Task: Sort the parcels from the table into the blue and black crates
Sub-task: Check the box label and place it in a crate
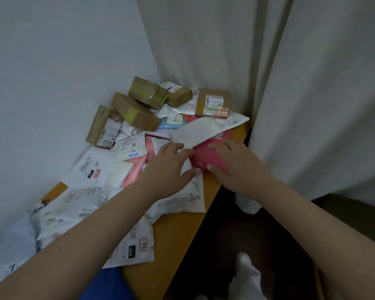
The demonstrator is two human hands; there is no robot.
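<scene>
two bare hands over parcels heaped on a wooden table [178, 230]. left hand [169, 167] fingers spread, resting on a white mailer [182, 198]. right hand [234, 163] at three o'clock, pinching a pink mailer [206, 155]. brown boxes [136, 111] at eleven o'clock.

Head camera looking down over the bench corner

One wide-angle view only, so nothing is being shared with a second camera: it is sitting at the person's head, facing forward and steeply down onto the bench [178, 239], close enough that both forearms are filling the lower frame. The bench corner is lying just right of centre, wall and curtain [290, 83] are rising behind it, and floor is showing below its near edge.
</scene>
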